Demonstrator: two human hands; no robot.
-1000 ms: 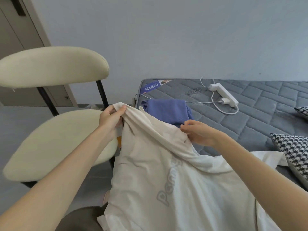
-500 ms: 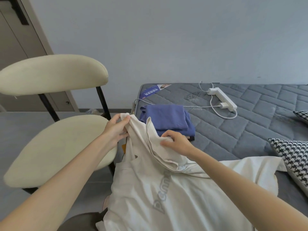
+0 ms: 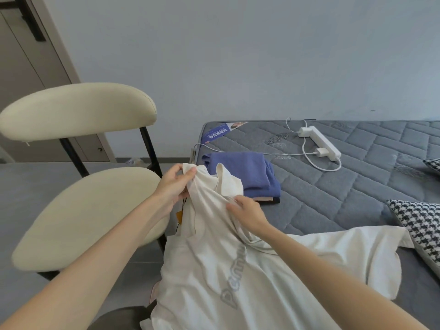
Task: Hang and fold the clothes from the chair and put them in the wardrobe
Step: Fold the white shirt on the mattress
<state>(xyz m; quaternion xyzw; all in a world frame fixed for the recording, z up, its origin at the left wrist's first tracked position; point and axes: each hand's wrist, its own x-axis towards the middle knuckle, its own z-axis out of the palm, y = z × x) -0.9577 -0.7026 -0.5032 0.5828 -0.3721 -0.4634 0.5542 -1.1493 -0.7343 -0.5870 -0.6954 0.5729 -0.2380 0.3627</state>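
One white cotton T-shirt with grey lettering [image 3: 262, 270] drapes over the near edge of the grey quilted mattress [image 3: 333, 194], beside one cream padded chair [image 3: 78, 210]. One folded blue garment [image 3: 242, 170] lies on the mattress behind the shirt. The left hand [image 3: 175, 184] pinches the shirt's raised top edge, and the right hand [image 3: 247, 211] curls round bunched fabric just beside it.

A plain pale blue-grey wall [image 3: 238, 55], evenly lit, meets a grey floor [image 3: 21, 198]. At the left stands a brown panelled door [image 3: 28, 75] — before it a cream padded chair [image 3: 78, 110] on black metal legs. A grey quilted mattress [image 3: 357, 186] fills the right, bearing a black-and-white houndstooth cushion [image 3: 423, 225].
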